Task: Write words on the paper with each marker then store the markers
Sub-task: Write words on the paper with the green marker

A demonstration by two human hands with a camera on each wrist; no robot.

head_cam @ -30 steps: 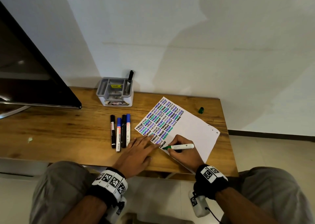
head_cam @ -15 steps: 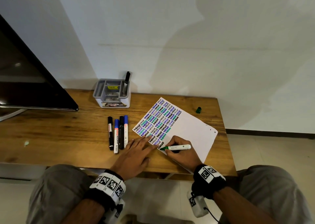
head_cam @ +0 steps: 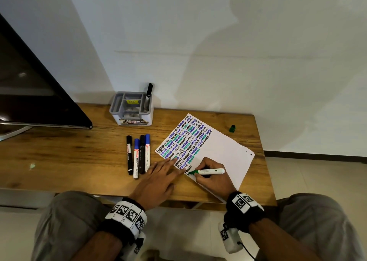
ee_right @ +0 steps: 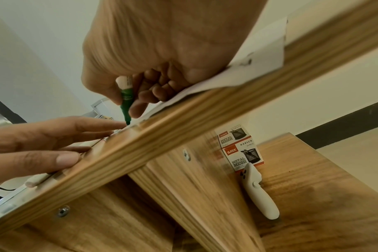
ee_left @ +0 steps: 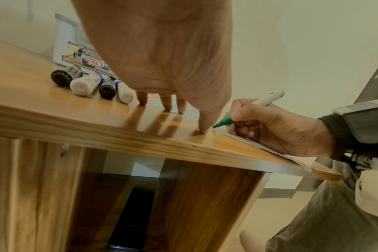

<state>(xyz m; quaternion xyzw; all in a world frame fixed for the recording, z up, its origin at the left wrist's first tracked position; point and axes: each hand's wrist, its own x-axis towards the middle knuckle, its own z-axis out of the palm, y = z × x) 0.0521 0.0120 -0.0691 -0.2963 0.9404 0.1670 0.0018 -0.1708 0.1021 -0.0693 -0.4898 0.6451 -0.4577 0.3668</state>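
Note:
A white paper (head_cam: 222,151) covered with rows of "HELLO" lies tilted on the wooden table (head_cam: 69,153). My right hand (head_cam: 210,179) grips an uncapped green marker (head_cam: 208,171) (ee_left: 224,120) (ee_right: 126,98), tip down at the paper's near left corner. My left hand (head_cam: 158,179) lies flat with straight fingers, fingertips (ee_left: 166,106) pressing the paper's left edge. Several capped markers (head_cam: 139,155) (ee_left: 91,83), black and blue, lie side by side left of the paper. A grey-and-white organiser (head_cam: 131,110) at the back holds one black marker (head_cam: 148,94). The green cap (head_cam: 232,128) stands beyond the paper.
A dark monitor (head_cam: 29,86) stands at the table's left. The wall runs right behind the table. Under the tabletop a shelf holds two boxes (ee_right: 242,150) and a white handheld device (ee_right: 259,191). My knees sit close to the front edge.
The head view has shifted slightly. The marker tip has crept a little left along the paper's near edge; my left hand stays flat on the sheet.

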